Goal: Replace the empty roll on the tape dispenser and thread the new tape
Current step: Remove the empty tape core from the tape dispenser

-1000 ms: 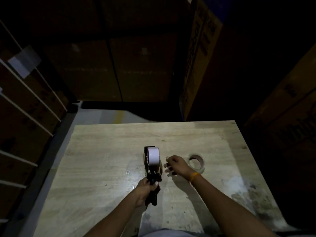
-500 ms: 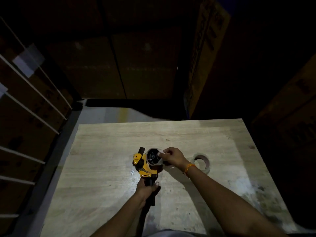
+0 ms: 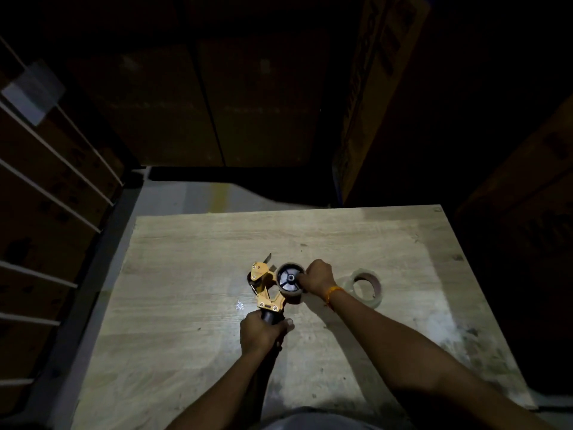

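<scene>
A yellow tape dispenser [image 3: 263, 287] with a black handle lies on its side over the wooden table [image 3: 192, 262]. My left hand [image 3: 262, 332] is closed around the handle. A thin empty roll [image 3: 286, 279] sits on the dispenser's black hub, and my right hand [image 3: 317, 276] grips its right edge with the fingertips. A new tape roll [image 3: 367, 290] lies flat on the table just right of my right wrist, apart from both hands.
Tall cardboard boxes stand behind and to the right of the table in the dark. A rack with white bars runs along the left. The table's near right corner is stained.
My left hand has turned the dispenser from upright onto its side, showing the hub. My right hand moved from the table beside the dispenser onto the roll on the hub.
</scene>
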The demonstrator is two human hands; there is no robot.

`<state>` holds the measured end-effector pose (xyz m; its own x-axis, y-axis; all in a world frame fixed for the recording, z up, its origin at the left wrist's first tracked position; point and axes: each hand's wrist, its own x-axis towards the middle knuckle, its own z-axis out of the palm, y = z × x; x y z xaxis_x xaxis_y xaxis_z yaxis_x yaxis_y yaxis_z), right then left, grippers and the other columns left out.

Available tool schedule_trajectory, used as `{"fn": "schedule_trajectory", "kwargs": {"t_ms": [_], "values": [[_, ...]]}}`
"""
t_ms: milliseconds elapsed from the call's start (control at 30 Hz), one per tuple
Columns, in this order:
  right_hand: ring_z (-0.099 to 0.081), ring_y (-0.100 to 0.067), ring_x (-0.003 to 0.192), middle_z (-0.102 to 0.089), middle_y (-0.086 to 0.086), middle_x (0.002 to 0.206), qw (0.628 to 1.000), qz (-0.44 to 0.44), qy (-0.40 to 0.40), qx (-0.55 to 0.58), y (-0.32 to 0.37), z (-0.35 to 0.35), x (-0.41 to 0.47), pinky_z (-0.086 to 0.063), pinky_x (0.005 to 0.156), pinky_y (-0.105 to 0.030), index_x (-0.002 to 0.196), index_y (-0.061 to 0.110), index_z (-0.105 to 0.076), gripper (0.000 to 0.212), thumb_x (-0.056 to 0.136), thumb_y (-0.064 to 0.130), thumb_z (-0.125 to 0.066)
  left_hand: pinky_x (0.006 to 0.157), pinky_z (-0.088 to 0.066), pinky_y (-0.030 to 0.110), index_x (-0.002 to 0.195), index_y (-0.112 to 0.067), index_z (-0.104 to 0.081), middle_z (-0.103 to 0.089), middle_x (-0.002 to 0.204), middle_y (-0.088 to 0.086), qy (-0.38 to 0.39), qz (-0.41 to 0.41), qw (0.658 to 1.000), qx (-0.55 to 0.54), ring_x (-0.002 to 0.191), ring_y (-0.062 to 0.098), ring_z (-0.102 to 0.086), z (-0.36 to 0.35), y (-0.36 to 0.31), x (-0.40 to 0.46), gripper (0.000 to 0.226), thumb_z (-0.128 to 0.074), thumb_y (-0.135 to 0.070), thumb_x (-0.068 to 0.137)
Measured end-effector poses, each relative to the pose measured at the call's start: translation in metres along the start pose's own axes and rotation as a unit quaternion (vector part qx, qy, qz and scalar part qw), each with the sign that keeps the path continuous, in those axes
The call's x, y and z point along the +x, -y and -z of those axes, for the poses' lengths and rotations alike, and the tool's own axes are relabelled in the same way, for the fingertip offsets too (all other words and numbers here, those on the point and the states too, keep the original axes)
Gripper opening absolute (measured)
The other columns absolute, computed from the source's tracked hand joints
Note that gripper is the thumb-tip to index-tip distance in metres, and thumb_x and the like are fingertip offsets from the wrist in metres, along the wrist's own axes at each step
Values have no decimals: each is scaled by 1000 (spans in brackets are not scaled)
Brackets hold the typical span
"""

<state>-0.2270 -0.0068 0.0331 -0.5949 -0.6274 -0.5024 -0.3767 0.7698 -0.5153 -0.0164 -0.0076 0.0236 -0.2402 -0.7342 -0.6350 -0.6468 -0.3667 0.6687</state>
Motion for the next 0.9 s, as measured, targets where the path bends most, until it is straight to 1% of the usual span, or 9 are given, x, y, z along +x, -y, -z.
{"fn": "schedule_trajectory", "kwargs": {"t_ms": [67, 133, 233, 300, 400, 500, 567, 733, 900], "values": [[-33, -15, 43, -34, -4, 49, 1000, 12, 1, -7, 5, 3, -1, -21, 44, -25, 50, 13, -34, 52, 82, 16, -75, 49, -64, 35, 84, 7, -76, -76, 65, 20, 54, 45, 996, -45, 48, 29, -70, -2, -4, 5, 49, -99, -33, 71], [-34, -17, 43, -33, -5, 47, 1000, 19, 8, -13, 7, 6, 0, -25, 45, -24, 48, 13, -34, 52, 81, 8, -73, 52, -62, 42, 77, 10, -70, -64, 61, 27, 115, 79, 987, -79, 48, 30, -62, -3, -5, 5, 45, -94, -28, 80], [-58, -28, 57, -57, -16, 57, 1000, 1, 4, 22, 1, 7, 9, -48, 57, -32, 51, 5, -58, 35, 81, 5, -75, 53, -54, 39, 67, 4, -70, -60, 56, 23, 103, 48, 992, -61, 46, 28, -56, -5, -1, 6, 34, -85, -19, 87], [-72, -27, 75, -75, -18, 77, 998, 2, 9, 69, -1, 12, 11, -60, 71, -33, 72, -2, -77, 16, 79, 10, -84, 49, -49, 34, 65, 4, -69, -60, 53, 21, 78, 38, 994, -73, 43, 26, -54, -6, 2, 7, 34, -81, -15, 90], [-68, -22, 81, -72, -9, 83, 995, 11, 42, 88, -1, 15, 13, -60, 77, -36, 82, 8, -74, 16, 77, 16, -87, 43, -44, 28, 64, 3, -67, -58, 53, 20, 76, 28, 993, -88, 37, 23, -51, -6, 2, 5, 36, -78, -14, 94], [-68, -24, 79, -67, -4, 75, 992, 29, 79, 96, -3, 17, 17, -63, 82, -48, 73, 18, -68, 17, 80, 12, -83, 42, -41, 27, 66, 3, -65, -55, 53, 21, 84, 36, 990, -111, 35, 22, -47, -6, 3, 3, 36, -77, -15, 95], [-68, -25, 79, -69, -9, 76, 989, 43, 103, 95, -4, 18, 18, -63, 80, -49, 71, 16, -71, 16, 82, 10, -81, 43, -40, 28, 67, 3, -65, -55, 53, 20, 90, 41, 988, -119, 34, 22, -46, -5, 5, 3, 36, -78, -16, 95], [-59, -22, 66, -62, -8, 62, 983, 53, 151, 85, 2, 22, 14, -48, 63, -31, 62, 13, -69, 26, 86, 7, -79, 46, -42, 32, 63, 2, -62, -53, 50, 19, 95, 30, 988, -118, 33, 23, -46, -2, 7, 1, 39, -78, -15, 95], [-56, -24, 64, -58, -11, 61, 985, 46, 135, 94, -2, 12, 18, -47, 65, -34, 55, 13, -65, 35, 86, 9, -79, 42, -42, 28, 65, 3, -64, -56, 51, 19, 77, 37, 991, -106, 34, 22, -48, 0, -2, -4, 35, -77, -12, 93]]}}
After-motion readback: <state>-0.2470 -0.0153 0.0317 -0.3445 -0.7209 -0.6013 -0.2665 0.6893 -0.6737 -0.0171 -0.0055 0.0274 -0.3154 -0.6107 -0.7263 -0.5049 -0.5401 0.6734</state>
